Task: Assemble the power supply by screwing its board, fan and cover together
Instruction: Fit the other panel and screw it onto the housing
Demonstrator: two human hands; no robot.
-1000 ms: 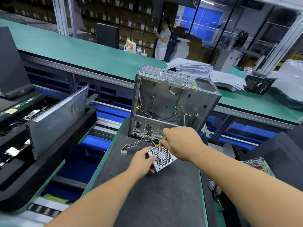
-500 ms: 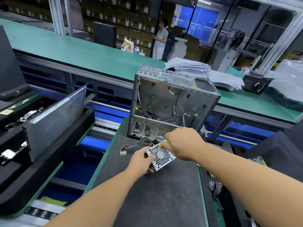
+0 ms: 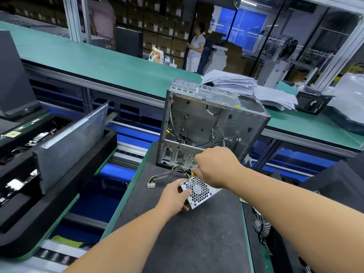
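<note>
Screws look like the job right now, so I think the work is partly done, with more left. The small silver metal power supply box with honeycomb holes (image 3: 198, 191) sits on the dark grey mat (image 3: 189, 233). The left hand (image 3: 173, 200) grips its corner. The right hand (image 3: 216, 167) is curled around a yellow-handled tool (image 3: 193, 173) at its top edge.

The perforated metal power supply box (image 3: 199, 191) lies on the dark mat (image 3: 197, 239), before the open steel computer case (image 3: 212, 123); its connector-tipped cable bundle (image 3: 157, 179) trails left.
</note>
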